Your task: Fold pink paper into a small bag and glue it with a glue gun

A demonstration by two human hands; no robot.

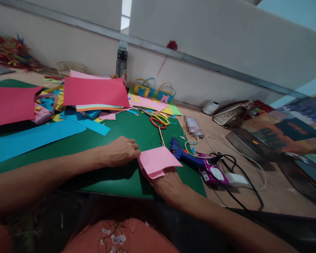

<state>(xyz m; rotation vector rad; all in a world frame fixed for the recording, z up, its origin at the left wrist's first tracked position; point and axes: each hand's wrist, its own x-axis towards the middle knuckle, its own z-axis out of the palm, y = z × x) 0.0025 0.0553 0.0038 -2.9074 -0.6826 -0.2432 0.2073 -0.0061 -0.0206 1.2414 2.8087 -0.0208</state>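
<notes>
A folded sheet of light pink paper [160,158] is held just above the green board [100,181]. My right hand [164,184] grips it from below, its fingers mostly hidden under the sheet. At the paper's left edge my left hand [123,151] has its fingers curled together, the fingertips meeting the corner. Just beyond the paper lie red-handled scissors [158,123] and yellow-handled scissors [163,118]. A blue glue gun [185,156] rests right of the paper.
Blue paper strips [39,138], dark pink sheets [94,92] and paper scraps cover the left. Small paper bags [165,96] stand at the back. A purple power strip [213,172] with tangled cables sits right, near bags [231,114].
</notes>
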